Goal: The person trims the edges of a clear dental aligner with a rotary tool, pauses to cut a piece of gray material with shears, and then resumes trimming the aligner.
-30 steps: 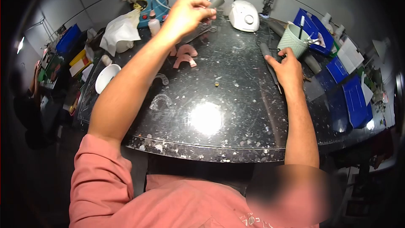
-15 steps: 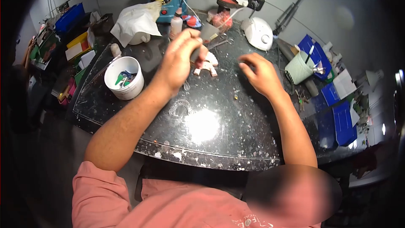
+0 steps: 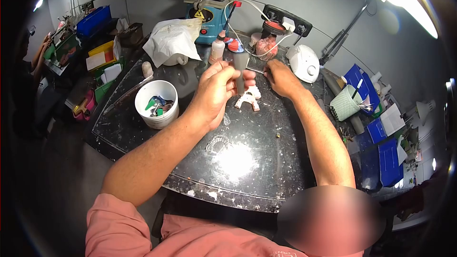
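I have the grey piece held up over the surface in the left hand, just in front of the pale cast. It looks plain and dull, wide and lighter at the top, narrowing to a darker lower part; its edges are soft and fingers hide some of it. The left grip is closed around it, thumb on one side and fingers on the other. The right hand is near the white unit, fingers curled; I cannot tell whether its grip has hold of anything.

To the left, I see the white tub with blue, green and metallic bits jumbled inside. At right, the mint cup holds a white-tipped stick and other slim tools.
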A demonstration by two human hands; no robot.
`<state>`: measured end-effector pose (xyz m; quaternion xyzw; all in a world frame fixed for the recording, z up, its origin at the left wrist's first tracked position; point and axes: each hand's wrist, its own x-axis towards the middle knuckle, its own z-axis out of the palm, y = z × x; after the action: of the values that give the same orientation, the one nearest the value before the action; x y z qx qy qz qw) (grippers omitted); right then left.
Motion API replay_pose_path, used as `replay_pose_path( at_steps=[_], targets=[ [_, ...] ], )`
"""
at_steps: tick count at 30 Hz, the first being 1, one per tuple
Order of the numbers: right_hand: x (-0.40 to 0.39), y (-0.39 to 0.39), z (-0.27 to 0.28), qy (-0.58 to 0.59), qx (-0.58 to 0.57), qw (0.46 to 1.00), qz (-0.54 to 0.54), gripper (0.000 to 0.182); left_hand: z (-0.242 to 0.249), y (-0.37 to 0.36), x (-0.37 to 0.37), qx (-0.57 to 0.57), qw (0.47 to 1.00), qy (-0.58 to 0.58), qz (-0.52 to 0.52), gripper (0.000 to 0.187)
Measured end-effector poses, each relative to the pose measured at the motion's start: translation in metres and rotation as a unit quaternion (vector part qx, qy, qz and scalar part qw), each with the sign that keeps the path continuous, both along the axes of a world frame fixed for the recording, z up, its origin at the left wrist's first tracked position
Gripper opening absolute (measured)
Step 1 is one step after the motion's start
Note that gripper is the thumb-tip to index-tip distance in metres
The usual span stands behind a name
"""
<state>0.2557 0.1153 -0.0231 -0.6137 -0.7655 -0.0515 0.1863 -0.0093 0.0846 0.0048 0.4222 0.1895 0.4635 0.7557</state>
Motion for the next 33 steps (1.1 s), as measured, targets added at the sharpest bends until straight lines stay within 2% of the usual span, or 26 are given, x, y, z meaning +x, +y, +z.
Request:
replay_pose_path(
  at_steps=[1, 3, 4, 5, 6, 8, 9, 10, 11, 13, 14, 16, 17, 19, 21, 22, 23, 25, 26, 27, 28, 29, 30, 31, 32, 33],
  targets=[
    [0.001, -0.001, -0.002, -0.003, 0.001, 1.000, 0.000, 0.018, -0.001, -0.001, -0.001, -0.012, 1.000, -0.006, -0.002, 0.019],
    [0.001, -0.002, -0.003, -0.049, -0.010, 0.998, -0.028, 0.017, -0.005, 0.002, -0.006, 0.066, 0.989, -0.059, -0.122, 0.024],
    [0.000, -0.002, -0.003, -0.028, -0.005, 0.999, -0.029, 0.017, 0.020, -0.026, -0.009, 0.048, 0.986, -0.067, -0.142, 0.024],
    [-0.001, -0.003, -0.001, 0.025, -0.015, 0.999, -0.022, 0.017, 0.033, -0.047, -0.011, 0.098, 0.972, -0.072, -0.199, 0.026],
    [-0.001, -0.002, 0.001, 0.035, -0.044, 0.998, -0.037, 0.019, 0.040, -0.071, -0.015, 0.159, 0.958, -0.065, -0.231, 0.037],
    [-0.002, -0.001, 0.007, 0.058, -0.096, 0.991, -0.072, 0.024, 0.060, -0.116, -0.041, 0.072, 0.897, -0.089, -0.426, 0.055],
    [-0.004, -0.001, 0.007, 0.071, -0.121, 0.986, -0.088, 0.027, 0.073, -0.132, -0.052, 0.054, 0.869, -0.082, -0.484, 0.057],
    [-0.007, -0.001, 0.004, 0.032, -0.098, 0.990, -0.093, 0.031, 0.066, -0.143, -0.056, 0.037, 0.825, -0.101, -0.554, 0.049],
    [-0.014, -0.004, 0.005, -0.009, -0.082, 0.991, -0.106, 0.030, 0.037, -0.163, -0.047, 0.007, 0.784, -0.251, -0.569, 0.046],
    [-0.025, -0.009, 0.007, -0.029, -0.081, 0.989, -0.119, 0.032, 0.044, -0.177, -0.048, 0.013, 0.824, -0.289, -0.488, 0.019],
    [-0.028, -0.009, 0.008, -0.025, -0.080, 0.989, -0.120, 0.032, 0.045, -0.178, -0.047, 0.012, 0.824, -0.284, -0.490, 0.019],
    [-0.029, -0.011, 0.009, -0.036, -0.073, 0.991, -0.106, 0.032, 0.053, -0.177, -0.045, 0.096, 0.848, -0.291, -0.433, 0.016],
    [-0.028, -0.013, 0.010, -0.032, -0.072, 0.991, -0.111, 0.032, 0.064, -0.171, -0.054, 0.109, 0.845, -0.245, -0.462, 0.036],
    [-0.032, -0.019, 0.006, -0.060, 0.025, 0.993, -0.095, 0.020, 0.073, -0.175, -0.054, 0.034, 0.873, -0.226, -0.431, 0.025],
    [-0.031, -0.031, 0.006, -0.022, 0.159, 0.984, -0.072, 0.018, 0.083, -0.179, -0.054, 0.011, 0.891, -0.241, -0.384, 0.021],
    [-0.035, -0.038, 0.010, 0.030, 0.192, 0.977, -0.082, 0.020, 0.078, -0.184, -0.049, 0.030, 0.872, -0.300, -0.386, 0.019],
    [-0.038, -0.047, 0.014, 0.079, 0.227, 0.966, -0.096, 0.023, 0.073, -0.183, -0.040, 0.062, 0.823, -0.366, -0.429, 0.019],
    [-0.039, -0.068, 0.021, 0.228, 0.222, 0.945, -0.076, 0.029, 0.076, -0.185, -0.051, 0.066, 0.864, -0.278, -0.415, 0.028],
    [-0.041, -0.083, 0.026, 0.296, 0.181, 0.935, -0.078, 0.034, 0.081, -0.181, -0.054, 0.017, 0.883, -0.217, -0.416, 0.036],
    [-0.037, -0.097, 0.026, 0.291, 0.182, 0.935, -0.085, 0.034, 0.085, -0.175, -0.052, -0.028, 0.897, -0.154, -0.413, 0.044],
    [-0.032, -0.111, 0.027, 0.500, 0.117, 0.857, -0.038, 0.033, 0.083, -0.163, -0.037, 0.009, 0.916, -0.138, -0.376, 0.052],
    [-0.028, -0.123, 0.028, 0.681, 0.044, 0.731, 0.012, 0.033, 0.078, -0.139, -0.025, 0.064, 0.924, -0.135, -0.352, 0.041],
    [-0.029, -0.134, 0.032, 0.738, 0.041, 0.672, 0.038, 0.041, 0.060, -0.113, -0.012, 0.099, 0.938, -0.170, -0.285, 0.041],
    [-0.014, -0.141, 0.028, 0.767, -0.039, 0.635, 0.077, 0.053, 0.052, -0.085, 0.001, 0.103, 0.946, -0.163, -0.261, 0.030],
    [-0.007, -0.149, 0.026, 0.793, -0.082, 0.595, 0.103, 0.057, 0.041, -0.059, 0.013, 0.136, 0.970, -0.081, -0.184, 0.023],
    [-0.003, -0.156, 0.024, 0.815, -0.126, 0.550, 0.132, 0.061, 0.038, -0.046, 0.023, 0.101, 0.989, -0.002, -0.108, 0.024]
  ],
)
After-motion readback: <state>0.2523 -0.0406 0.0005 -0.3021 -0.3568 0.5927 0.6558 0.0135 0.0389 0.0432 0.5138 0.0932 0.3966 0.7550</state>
